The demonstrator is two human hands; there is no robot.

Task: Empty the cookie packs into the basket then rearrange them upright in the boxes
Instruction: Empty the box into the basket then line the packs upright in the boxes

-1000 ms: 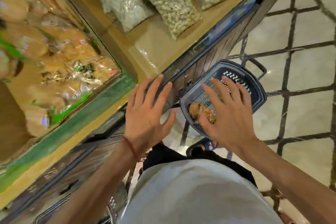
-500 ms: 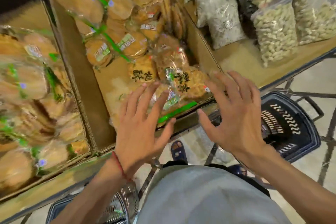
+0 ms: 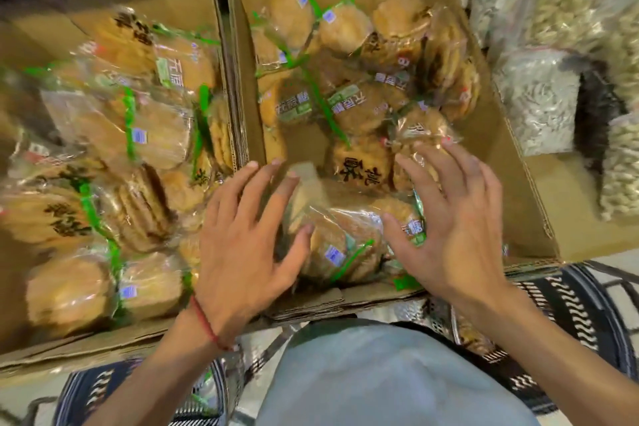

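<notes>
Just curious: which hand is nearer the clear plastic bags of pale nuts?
Right. The right hand hovers over the brown cardboard box beside those bags; the left hand is farther left.

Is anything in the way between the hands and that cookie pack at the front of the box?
Nothing I can see. The left hand and right hand are spread open on either side of the cookie pack, which lies on top at the near end of the right box. Nothing covers it.
</notes>
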